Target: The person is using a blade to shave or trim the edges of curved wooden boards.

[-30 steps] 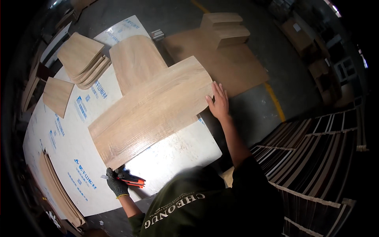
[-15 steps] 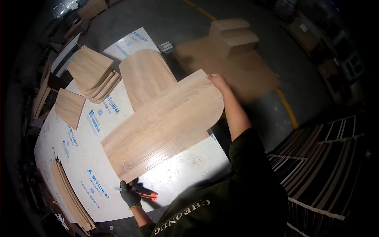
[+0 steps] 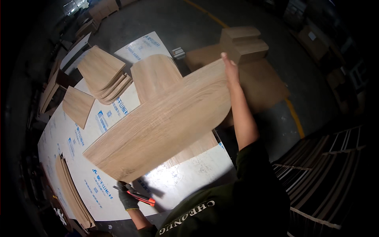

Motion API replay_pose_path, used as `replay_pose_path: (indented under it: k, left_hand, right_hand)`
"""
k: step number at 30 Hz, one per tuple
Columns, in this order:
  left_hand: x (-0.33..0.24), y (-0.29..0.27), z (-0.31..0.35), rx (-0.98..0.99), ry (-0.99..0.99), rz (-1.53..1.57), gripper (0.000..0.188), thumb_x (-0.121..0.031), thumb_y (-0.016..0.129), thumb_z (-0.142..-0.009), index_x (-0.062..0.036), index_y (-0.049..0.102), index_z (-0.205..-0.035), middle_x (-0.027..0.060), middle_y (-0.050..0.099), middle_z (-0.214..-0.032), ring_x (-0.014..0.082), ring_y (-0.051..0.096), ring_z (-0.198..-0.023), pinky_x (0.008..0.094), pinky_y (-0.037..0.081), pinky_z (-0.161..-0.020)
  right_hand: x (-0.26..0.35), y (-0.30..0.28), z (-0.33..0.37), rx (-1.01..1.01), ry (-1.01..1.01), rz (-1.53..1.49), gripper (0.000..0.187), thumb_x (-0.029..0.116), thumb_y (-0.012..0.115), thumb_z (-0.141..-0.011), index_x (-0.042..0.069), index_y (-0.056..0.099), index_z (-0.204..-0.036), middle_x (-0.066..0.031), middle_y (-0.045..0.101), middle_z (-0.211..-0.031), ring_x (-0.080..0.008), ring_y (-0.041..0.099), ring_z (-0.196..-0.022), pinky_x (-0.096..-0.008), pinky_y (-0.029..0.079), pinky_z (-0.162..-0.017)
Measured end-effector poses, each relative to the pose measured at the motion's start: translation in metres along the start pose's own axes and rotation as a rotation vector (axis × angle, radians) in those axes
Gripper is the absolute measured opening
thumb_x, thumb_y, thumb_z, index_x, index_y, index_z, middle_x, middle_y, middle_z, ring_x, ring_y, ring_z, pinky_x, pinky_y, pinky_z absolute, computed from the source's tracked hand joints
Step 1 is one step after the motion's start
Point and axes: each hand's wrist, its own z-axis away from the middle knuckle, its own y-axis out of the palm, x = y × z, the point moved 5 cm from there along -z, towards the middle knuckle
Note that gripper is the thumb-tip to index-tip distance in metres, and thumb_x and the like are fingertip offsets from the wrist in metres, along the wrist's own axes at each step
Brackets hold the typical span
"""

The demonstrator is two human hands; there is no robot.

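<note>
A large wood-grain board (image 3: 162, 122) with a rounded right end is tilted up over the table, its near-left corner low. Its far-right edge is gripped by my bare right hand (image 3: 232, 71), the thumb on top. My left hand (image 3: 128, 197), in a dark glove, is closed around a red and black utility knife (image 3: 144, 198), with the blade end pointing left. The same hand touches the board's near corner; its fingertips are partly hidden there. Beneath the raised board, another wood-grain piece (image 3: 197, 149) lies on the white sheet.
A white printed sheet (image 3: 189, 177) covers the table. On it lie a rounded board (image 3: 154, 75), a stack of curved boards (image 3: 102, 69), a smaller panel (image 3: 78, 106) and narrow strips (image 3: 73, 193). More boards (image 3: 242, 43) sit on the floor beyond; a slatted rack (image 3: 327, 170) stands right.
The large board has tilted up more, its far-right edge rising with my right hand. More of the piece beneath shows. The utility knife has turned slightly in my left hand.
</note>
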Motion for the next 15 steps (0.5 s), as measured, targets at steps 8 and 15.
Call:
replay_pose_path:
  k: [8,15]
  left_hand:
    - [-0.042,0.018,-0.006,0.531,0.372,-0.022,0.044,-0.038,0.048,-0.099,-0.0035,0.058,-0.123,0.0101,0.066,-0.099,0.0153,0.064,-0.083,0.0299,0.054,-0.071]
    - [-0.015,-0.013,-0.028,-0.068,0.611,-0.770,0.052,-0.020,0.059,-0.093,0.0041,0.047,-0.137,0.0140,0.057,-0.131,0.0184,0.055,-0.107,0.0303,0.044,-0.094]
  right_hand:
    - [-0.009,-0.068,0.067,0.054,-0.172,-1.127,0.029,0.029,0.053,-0.090,0.013,0.042,-0.068,-0.0011,0.043,-0.068,-0.0177,0.046,-0.072,-0.0295,0.039,-0.070]
    - [-0.110,-0.116,0.128,0.140,0.276,-0.884,0.020,0.022,0.055,-0.091,0.004,0.064,-0.097,-0.0055,0.064,-0.095,-0.0204,0.059,-0.099,-0.0328,0.045,-0.094]
